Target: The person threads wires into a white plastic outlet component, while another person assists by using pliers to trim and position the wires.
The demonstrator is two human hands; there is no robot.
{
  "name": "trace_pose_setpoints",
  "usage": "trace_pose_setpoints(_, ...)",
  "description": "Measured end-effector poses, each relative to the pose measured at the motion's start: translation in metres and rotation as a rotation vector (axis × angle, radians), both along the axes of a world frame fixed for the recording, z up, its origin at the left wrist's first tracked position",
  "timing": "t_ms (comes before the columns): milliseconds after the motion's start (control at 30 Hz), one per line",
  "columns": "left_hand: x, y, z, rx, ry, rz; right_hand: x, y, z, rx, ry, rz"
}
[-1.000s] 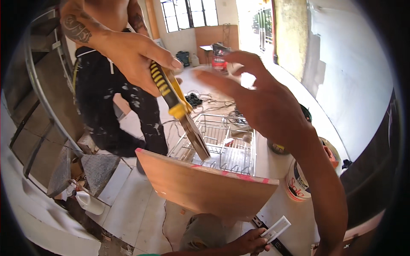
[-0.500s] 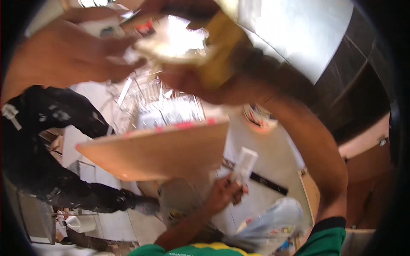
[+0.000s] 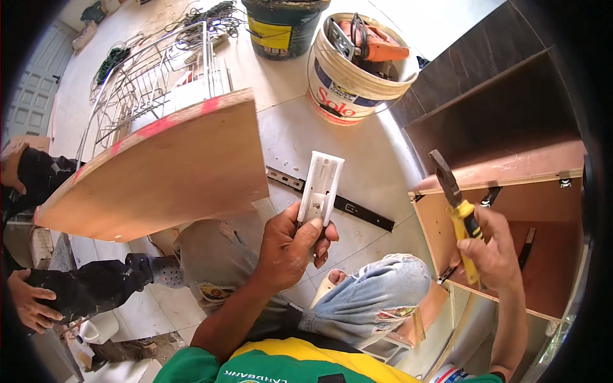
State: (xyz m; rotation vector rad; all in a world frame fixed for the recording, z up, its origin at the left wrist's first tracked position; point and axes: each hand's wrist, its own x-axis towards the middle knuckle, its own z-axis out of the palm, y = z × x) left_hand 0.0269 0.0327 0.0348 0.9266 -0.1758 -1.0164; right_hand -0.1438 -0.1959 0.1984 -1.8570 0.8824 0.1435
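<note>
My left hand (image 3: 288,247) is closed round the lower end of a short white channel-shaped piece (image 3: 323,180), thumb pressed on its face; the piece stands nearly upright. Off to the right, my right hand (image 3: 495,254) grips a pair of pliers (image 3: 464,209) by its yellow and black handles, with the jaws pointing up. Behind the white piece, a black metal drawer slide (image 3: 365,214) lies on the tiled floor. A wooden board (image 3: 169,163) with pink-marked edges is tilted up left of my left hand.
A white bucket (image 3: 338,105) with an orange power tool (image 3: 377,46) stands ahead, beside a dark bucket (image 3: 284,38). A wire rack (image 3: 153,89) is behind the board. A wooden cabinet (image 3: 549,236) is at the right. Another person's hand (image 3: 32,301) rests on dark trousers at the left.
My right hand with the pliers has come down from high up to the right side. The other person's hand has left the upper left. The board appears farther left, and the view has shifted.
</note>
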Motion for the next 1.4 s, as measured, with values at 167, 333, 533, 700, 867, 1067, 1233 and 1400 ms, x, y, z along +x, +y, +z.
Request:
trace_pose_setpoints(167,0.001,-0.007,-0.005,0.001,0.048,-0.05,-0.008,0.025,-0.034,-0.09,-0.214,0.072)
trace_pose_setpoints(333,0.004,-0.009,-0.01,-0.077,0.384,-0.121,0.002,0.019,-0.04,0.127,-0.008,0.225)
trace_pose_setpoints(533,-0.002,0.001,-0.004,0.277,-0.131,-0.14,0.008,0.02,-0.064,0.594,-0.093,-0.152)
trace_pose_setpoints(700,0.01,0.016,0.065,0.227,-0.151,-0.082,0.013,0.044,-0.107,0.946,-0.512,-0.378)
trace_pose_setpoints(867,0.057,0.036,0.139,0.119,-0.485,0.218,0.024,0.038,-0.099,0.808,-0.546,-0.141)
trace_pose_setpoints(1067,0.114,0.055,0.177,0.035,-0.448,0.621,0.001,0.031,-0.114,0.543,-0.429,0.0)
trace_pose_setpoints(1233,0.202,0.131,0.171,-0.042,-0.382,0.659,0.001,0.038,-0.101,0.53,-0.519,0.164)
trace_pose_setpoints(1400,0.178,0.078,0.163,0.144,-0.547,0.744,-0.008,0.039,-0.096,0.535,-0.495,0.132)
